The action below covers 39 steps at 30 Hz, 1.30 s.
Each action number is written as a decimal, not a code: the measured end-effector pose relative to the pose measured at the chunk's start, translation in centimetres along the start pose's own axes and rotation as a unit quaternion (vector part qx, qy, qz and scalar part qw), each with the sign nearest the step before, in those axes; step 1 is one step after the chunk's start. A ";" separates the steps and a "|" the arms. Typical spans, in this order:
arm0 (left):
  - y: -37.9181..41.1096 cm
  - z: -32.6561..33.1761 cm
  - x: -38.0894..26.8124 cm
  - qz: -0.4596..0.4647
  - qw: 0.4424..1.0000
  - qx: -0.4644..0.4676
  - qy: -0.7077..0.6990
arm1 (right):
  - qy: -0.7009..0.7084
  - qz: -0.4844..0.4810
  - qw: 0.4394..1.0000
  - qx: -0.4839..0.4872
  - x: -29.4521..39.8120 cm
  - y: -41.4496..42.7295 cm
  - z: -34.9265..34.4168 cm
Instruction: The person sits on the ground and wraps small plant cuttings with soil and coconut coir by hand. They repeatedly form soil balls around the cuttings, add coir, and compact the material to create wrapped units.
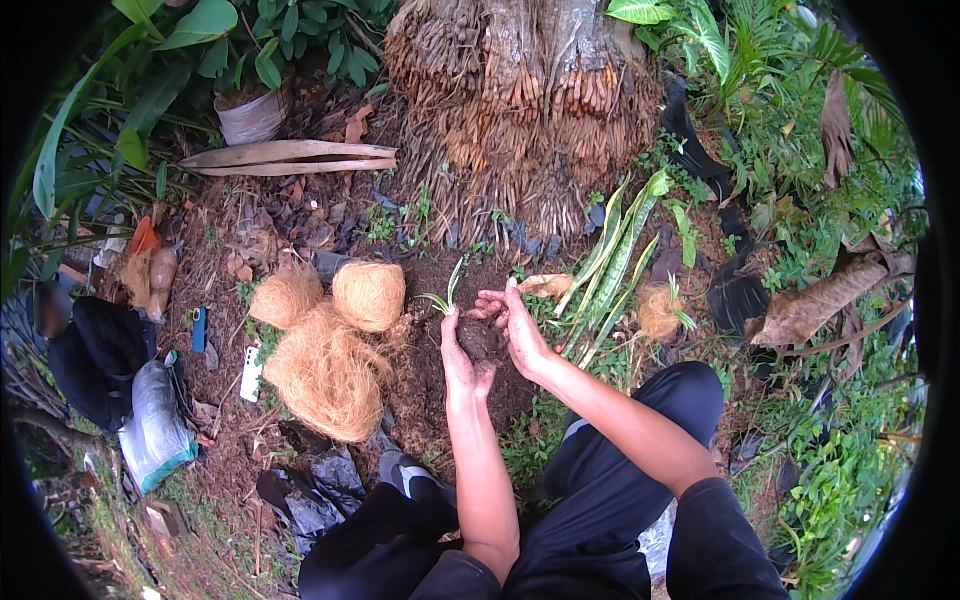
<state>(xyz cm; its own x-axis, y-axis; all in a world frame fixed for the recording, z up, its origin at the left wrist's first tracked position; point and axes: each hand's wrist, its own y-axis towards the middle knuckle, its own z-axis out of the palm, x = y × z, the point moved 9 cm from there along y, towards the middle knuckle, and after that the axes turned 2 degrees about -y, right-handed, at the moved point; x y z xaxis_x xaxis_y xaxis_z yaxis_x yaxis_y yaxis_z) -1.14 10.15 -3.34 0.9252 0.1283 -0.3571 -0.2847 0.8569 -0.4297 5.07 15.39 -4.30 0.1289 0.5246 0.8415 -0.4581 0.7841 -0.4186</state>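
A small plant with narrow, pale-edged leaves [449,291] rises from the fingers of my left hand [460,361]. That hand is cupped around a clump of dark soil [480,339] at the plant's base. My right hand [517,327] is beside the clump on its right, soil on its fingers, which are curved; whether it touches the clump is unclear. Left of my hands lie a loose heap of tan fibre [330,375], a rounded fibre bundle [368,296] and another fibre bundle [286,295]. A fibre-wrapped ball with a small plant [658,310] sits farther right.
Long variegated leaves [619,262] lie right of my hands, before a tree trunk with exposed roots [525,127]. Two phones [250,373] rest on the ground at left, near a filled sack [156,427] and a seated person [97,360]. Black plastic [330,480] lies near my foot.
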 end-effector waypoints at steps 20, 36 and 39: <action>0.0 -2.7 -1.1 0.027 0.996 -0.038 0.070 | -0.102 -0.070 0.992 0.038 1.0 -0.5 1.3; -0.7 -1.6 -2.9 0.133 0.971 -0.061 0.191 | -0.090 -0.089 0.988 0.089 1.9 -1.8 3.4; -0.5 -0.7 -1.2 0.187 0.959 -0.064 0.203 | -0.169 -0.154 0.974 -0.010 2.7 -1.8 2.3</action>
<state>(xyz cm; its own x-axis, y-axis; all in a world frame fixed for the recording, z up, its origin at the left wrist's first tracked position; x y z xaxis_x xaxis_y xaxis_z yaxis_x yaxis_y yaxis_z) -2.26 9.22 -3.34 0.5860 0.1874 -0.7883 -0.6295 0.7179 -0.2972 4.24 14.65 -0.52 -0.0406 0.1279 0.9910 -0.4256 0.8951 -0.1329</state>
